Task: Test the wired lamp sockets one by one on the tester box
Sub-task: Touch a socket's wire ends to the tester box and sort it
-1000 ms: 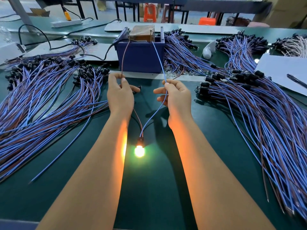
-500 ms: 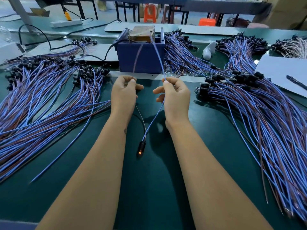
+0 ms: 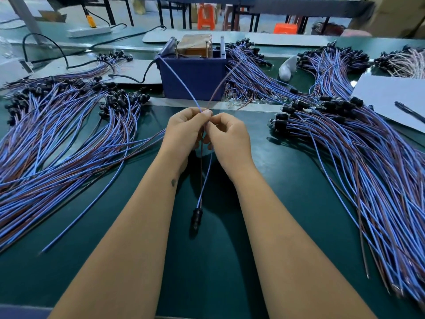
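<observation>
two hands (image 3: pixel 208 132) pinch one socket's (image 3: pixel 197 216) two wires (image 3: pixel 202 157).

Both forearms are bare, with no sleeves, no gloves, no watch and no rings to see. The left forearm (image 3: pixel 128 226) has one small dark mark near the wrist. The right forearm (image 3: pixel 282 231) is plain.

A white power strip (image 3: pixel 88 31) lies at the far left of the green table (image 3: pixel 287 203), beyond a black cable (image 3: pixel 128 77). White sheets (image 3: pixel 388 97) with a dark pen (image 3: pixel 409 111) sit right. Orange stools (image 3: pixel 206 16) stand behind.
</observation>
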### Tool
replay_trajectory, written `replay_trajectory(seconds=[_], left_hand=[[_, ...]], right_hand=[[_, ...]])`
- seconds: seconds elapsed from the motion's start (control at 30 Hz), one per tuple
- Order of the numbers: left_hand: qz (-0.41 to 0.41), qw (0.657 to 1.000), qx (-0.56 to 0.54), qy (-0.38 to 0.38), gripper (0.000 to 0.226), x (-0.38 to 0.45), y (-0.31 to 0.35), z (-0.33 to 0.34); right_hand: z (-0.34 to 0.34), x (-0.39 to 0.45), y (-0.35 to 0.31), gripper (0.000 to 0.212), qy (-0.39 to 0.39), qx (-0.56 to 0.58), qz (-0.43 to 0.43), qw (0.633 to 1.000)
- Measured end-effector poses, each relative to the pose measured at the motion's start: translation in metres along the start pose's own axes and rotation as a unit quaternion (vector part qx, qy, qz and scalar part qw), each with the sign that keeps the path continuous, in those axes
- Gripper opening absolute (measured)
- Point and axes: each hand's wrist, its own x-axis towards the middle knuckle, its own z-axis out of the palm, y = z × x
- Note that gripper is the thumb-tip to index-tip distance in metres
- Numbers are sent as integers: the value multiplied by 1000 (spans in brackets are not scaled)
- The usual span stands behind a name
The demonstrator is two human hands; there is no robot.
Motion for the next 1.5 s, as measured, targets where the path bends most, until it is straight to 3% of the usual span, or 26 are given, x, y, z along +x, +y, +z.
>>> replay_trajectory(seconds=[0.1,0.27,0.4,0.53,0.67,0.77,0.93,1.03,1.13,1.17,1.27,1.4,1.5], left_hand=[[-14,998,-19,54,22,7,0,-5],[-37,973,-186,132,24,14,7,-22],[-38,969,-218,114,31,12,7,-30],[-26,993,-59,102,29,12,3,-19],[2,996,58,71,29,8,-5,-10],[23,988,141,56,30,4,-9,-7],[79,952,296,-14,22,-5,-12,1],[133,912,377,-94,11,-11,-12,3],[174,866,444,-151,14,-15,-14,7],[176,866,440,-163,16,-14,-15,8],[133,909,338,-203,30,-13,-15,5],[91,947,240,-191,45,-9,-16,3],[77,955,224,-176,45,-5,-18,1]], right_hand=[[2,-1,0,13,-19,-55,-7,998],[2,-5,-1,25,-62,-200,-18,978],[2,-9,-5,23,7,-275,-30,961],[-5,-10,-11,14,155,-217,-91,959],[-10,-9,-12,16,213,-81,-105,968],[-15,-7,-11,18,258,-42,-102,960],[-18,-3,-7,8,288,-38,-100,952],[-19,-2,-6,13,284,-36,-96,953],[-22,-2,-7,17,286,-22,-86,954],[-26,-1,-7,18,288,-18,-86,954],[-50,9,-6,23,279,-21,-66,958],[-86,17,4,24,184,-46,21,982],[-107,18,3,34,112,-61,58,990]])
